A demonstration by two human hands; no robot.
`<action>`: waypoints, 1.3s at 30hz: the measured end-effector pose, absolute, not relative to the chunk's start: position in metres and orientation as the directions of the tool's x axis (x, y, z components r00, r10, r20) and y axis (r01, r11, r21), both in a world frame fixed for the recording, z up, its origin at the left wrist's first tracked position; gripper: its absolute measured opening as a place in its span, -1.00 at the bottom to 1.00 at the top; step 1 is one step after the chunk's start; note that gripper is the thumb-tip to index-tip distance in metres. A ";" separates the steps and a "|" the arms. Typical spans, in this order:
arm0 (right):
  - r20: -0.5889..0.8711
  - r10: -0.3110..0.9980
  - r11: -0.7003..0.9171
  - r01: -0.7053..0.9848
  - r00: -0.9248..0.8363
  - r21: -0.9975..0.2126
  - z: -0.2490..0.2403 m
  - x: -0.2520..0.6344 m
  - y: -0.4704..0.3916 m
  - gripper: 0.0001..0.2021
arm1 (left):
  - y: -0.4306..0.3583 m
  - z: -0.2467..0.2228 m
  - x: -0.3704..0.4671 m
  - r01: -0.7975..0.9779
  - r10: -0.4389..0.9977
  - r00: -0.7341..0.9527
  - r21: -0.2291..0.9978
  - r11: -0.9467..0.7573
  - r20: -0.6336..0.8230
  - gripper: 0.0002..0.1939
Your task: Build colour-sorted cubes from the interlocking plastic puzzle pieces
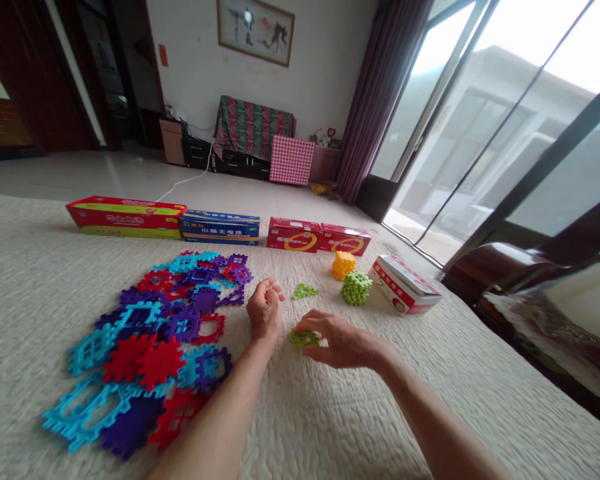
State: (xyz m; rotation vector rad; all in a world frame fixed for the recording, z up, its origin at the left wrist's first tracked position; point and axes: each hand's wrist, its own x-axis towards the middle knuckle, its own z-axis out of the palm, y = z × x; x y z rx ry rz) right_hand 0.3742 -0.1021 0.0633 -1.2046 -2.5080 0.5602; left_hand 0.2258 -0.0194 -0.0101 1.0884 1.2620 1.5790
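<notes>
My left hand point(267, 310) is closed, its fingers curled just right of a pile of red, blue and purple plastic pieces point(163, 363); whatever it may hold is hidden. My right hand point(330, 339) has its thumb and fingers on a green plastic piece point(300, 339) lying low over the cloth. A green triangular piece point(305, 291) lies beyond the hands. Farther right sit a stack of green pieces point(357, 288) and a stack of yellow-orange pieces point(343, 265).
Along the far side stand a long red box point(127, 217), a blue box point(221, 228) and two red boxes point(295, 235) point(345, 239). A white and red box point(403, 285) is at the right, on the quilted cloth point(480, 373).
</notes>
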 end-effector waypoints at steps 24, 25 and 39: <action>0.123 0.983 0.161 0.960 -0.135 -0.230 0.044 0.361 -0.101 -0.55 | -0.021 -0.006 0.226 0.018 0.952 -0.248 0.984 -0.178 0.176 -0.65; 0.134 0.985 0.135 0.968 -0.108 -0.211 0.042 0.355 -0.102 -0.57 | -0.022 -0.006 0.226 0.021 0.953 -0.250 0.985 -0.174 0.173 -0.65; 0.329 0.944 0.165 0.909 -0.032 -0.384 0.076 0.416 -0.072 -0.63 | -0.022 -0.005 0.226 0.022 0.961 -0.242 0.991 -0.134 0.136 -0.62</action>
